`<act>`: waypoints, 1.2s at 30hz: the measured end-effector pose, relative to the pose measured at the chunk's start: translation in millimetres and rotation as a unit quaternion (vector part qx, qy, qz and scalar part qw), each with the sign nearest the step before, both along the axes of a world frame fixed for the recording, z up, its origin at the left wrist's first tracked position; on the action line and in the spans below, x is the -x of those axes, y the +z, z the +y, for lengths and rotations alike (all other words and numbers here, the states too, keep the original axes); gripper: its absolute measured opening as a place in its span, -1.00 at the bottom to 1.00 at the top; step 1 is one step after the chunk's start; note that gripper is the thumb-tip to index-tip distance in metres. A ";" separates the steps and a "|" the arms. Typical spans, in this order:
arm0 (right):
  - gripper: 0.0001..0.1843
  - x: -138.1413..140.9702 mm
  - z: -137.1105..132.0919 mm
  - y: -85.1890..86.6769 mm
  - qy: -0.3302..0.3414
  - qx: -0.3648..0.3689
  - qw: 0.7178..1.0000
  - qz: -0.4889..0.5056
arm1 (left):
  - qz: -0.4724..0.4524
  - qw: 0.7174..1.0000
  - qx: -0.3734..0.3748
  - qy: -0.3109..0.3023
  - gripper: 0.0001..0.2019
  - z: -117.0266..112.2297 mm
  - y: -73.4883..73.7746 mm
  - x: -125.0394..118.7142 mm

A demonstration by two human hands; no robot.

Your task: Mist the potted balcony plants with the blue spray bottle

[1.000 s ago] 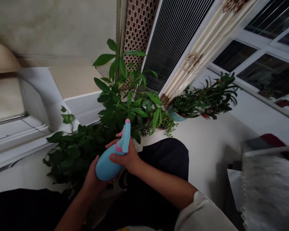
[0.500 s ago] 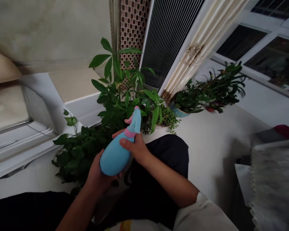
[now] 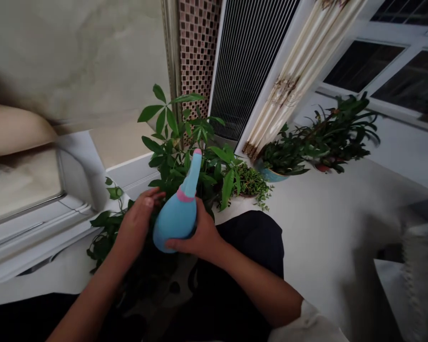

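Bottle [image 3: 176, 219], smooth, egg-shaped, right grip [image 3: 204, 236] clasped around it, left grip [image 3: 137, 218] loosely spread

The spray bottle [image 3: 176, 216] looks like smooth matt plastic, the curtain [image 3: 295, 73] like cloth.

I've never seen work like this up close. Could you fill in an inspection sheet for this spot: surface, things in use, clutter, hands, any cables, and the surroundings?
Surface: pale floor, with a shadow at right.
Things in use: blue spray bottle with pink collar and tip, tilted, overlapping the leafy plant in view.
Clutter: pale fabric-like object, cut off at the right edge.
Hands: right hand grips the bottle; left hand is open beside it, contact unclear.
Cables: thin dark line on the white furniture at left; can't tell if it's a cable.
Surroundings: blue pot with greenery, cream curtain, dark ribbed panel, window.
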State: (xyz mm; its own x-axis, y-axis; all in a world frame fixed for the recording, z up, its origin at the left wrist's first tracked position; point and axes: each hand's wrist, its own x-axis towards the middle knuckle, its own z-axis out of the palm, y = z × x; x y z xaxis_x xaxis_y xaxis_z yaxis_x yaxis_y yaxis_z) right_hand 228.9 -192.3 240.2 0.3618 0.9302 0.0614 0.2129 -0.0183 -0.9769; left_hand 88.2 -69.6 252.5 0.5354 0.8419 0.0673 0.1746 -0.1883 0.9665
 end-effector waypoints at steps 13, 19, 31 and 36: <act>0.09 4.1 -0.4 20.5 0.007 0.017 0.983 -0.184 | -0.029 0.994 -0.085 -0.057 -0.61 -14.5 73.7 -58.4; 0.09 4.6 41.5 26.5 -0.014 0.035 0.982 -0.186 | 0.067 0.973 -0.221 0.028 -0.75 17.7 91.2 -71.1; -0.06 10.8 111.4 38.5 -0.091 0.002 0.985 -0.144 | 0.069 0.975 -0.201 0.057 -0.73 89.7 107.4 -96.7; -0.07 16.9 121.1 36.4 -0.085 0.003 0.988 -0.132 | 0.102 0.975 -0.197 0.032 -0.62 112.2 100.7 -91.7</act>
State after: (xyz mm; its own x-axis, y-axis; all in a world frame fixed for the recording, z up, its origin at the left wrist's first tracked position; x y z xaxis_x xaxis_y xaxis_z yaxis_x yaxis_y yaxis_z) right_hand 212.0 -71.2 276.6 0.4847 0.8583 0.1683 0.4534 -0.0821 -0.8875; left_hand 179.9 42.6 353.2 0.5182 0.8049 0.2892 0.3802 -0.5197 0.7651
